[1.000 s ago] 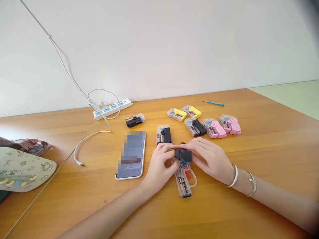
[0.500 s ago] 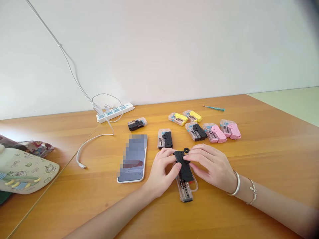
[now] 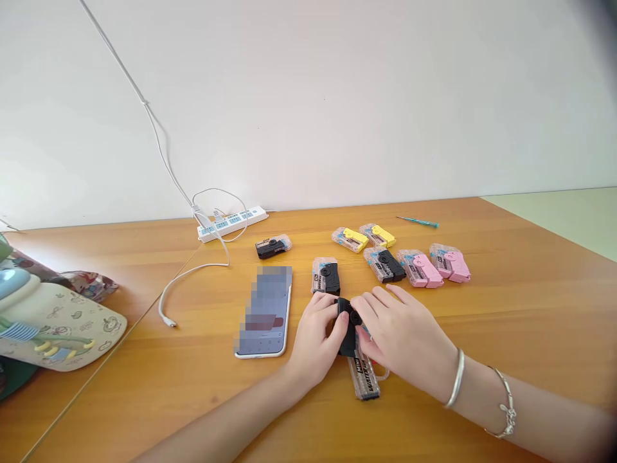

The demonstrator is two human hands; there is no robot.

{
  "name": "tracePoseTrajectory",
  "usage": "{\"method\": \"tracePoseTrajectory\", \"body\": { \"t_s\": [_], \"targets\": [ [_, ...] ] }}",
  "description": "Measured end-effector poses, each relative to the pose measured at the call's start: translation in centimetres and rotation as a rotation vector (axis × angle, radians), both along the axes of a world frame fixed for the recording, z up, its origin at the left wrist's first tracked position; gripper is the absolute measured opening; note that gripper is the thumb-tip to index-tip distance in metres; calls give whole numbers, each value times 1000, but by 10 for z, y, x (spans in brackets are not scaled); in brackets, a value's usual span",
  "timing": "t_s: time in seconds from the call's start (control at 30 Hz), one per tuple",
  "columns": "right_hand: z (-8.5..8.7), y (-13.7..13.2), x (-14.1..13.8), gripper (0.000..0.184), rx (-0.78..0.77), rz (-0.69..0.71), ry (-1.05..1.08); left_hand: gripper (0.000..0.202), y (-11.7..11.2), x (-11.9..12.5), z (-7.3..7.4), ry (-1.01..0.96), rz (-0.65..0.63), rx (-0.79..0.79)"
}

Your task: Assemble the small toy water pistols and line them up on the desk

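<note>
A toy water gun [image 3: 366, 379] with a black upper part, a clear body and "MINI WATER" lettering lies at the front middle of the table, partly covered by my fingers. My left hand [image 3: 318, 341] is closed round the gun's black part [image 3: 345, 347], thumb on top. Over its right side, my right hand [image 3: 402, 334] grips with bent fingers. The fingertips are at a round black disc [image 3: 355, 317] on the gun. Part of a clear loop [image 3: 383, 373] shows below the right hand. Just beyond my left hand lies another black and clear water gun [image 3: 330, 278].
Further black water guns [image 3: 272, 247], yellow ones [image 3: 355, 242] and pink ones [image 3: 427, 270] lie farther back. A phone [image 3: 264, 315] is left of my hands. There are also a screwdriver [image 3: 421, 222], power strip [image 3: 234, 224], white cable [image 3: 164, 302] and patterned bag [image 3: 72, 328].
My right hand has turned over the gun and come closer, its fingers now covering more of it. The small black ring that lay beside the gun's top no longer shows separately. The view has shifted slightly.
</note>
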State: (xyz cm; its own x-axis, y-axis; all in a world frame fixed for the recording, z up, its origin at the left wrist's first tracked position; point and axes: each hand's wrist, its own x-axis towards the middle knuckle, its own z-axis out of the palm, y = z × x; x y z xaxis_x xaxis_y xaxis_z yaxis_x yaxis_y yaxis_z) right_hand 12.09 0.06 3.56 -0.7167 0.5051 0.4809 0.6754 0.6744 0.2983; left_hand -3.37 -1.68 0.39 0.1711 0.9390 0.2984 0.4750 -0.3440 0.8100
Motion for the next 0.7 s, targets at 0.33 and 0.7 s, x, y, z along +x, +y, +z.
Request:
{"method": "tracePoseTrajectory", "body": {
  "t_s": [0.33, 0.7],
  "targets": [
    [-13, 6, -9, 11, 141, 33, -52, 33, 4, 0, 0, -10, 59, -32],
    [-7, 11, -12, 17, 201, 65, -233, 33, 5, -4, -1, -24, 97, -40]
  ]
}}
